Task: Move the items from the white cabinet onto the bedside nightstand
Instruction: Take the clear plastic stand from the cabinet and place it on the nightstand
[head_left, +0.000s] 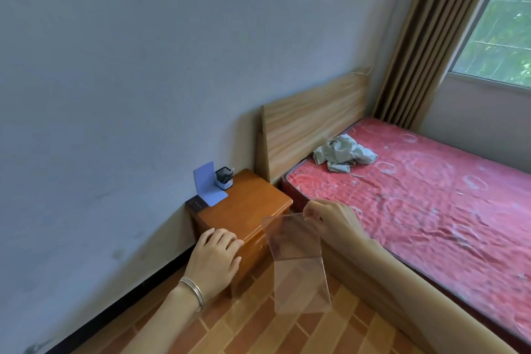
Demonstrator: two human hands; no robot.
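A wooden bedside nightstand (253, 204) stands between the wall and the bed. On its back corner rest a blue L-shaped bookend (207, 185), a small black mesh pen holder (224, 177) and a dark flat device (196, 204). My right hand (330, 220) pinches the top corner of a clear acrylic L-shaped stand (296, 261), which hangs in front of the nightstand above the floor. My left hand (215, 256) hovers at the nightstand's front left edge with fingers loosely curled, holding nothing. The white cabinet is out of view.
A bed with a red patterned mattress (425, 204) and a wooden headboard (313, 121) lies to the right, with crumpled pale cloth (343, 152) on it. A brown curtain (425, 46) hangs by the window. Brick-patterned floor (258, 325) lies below.
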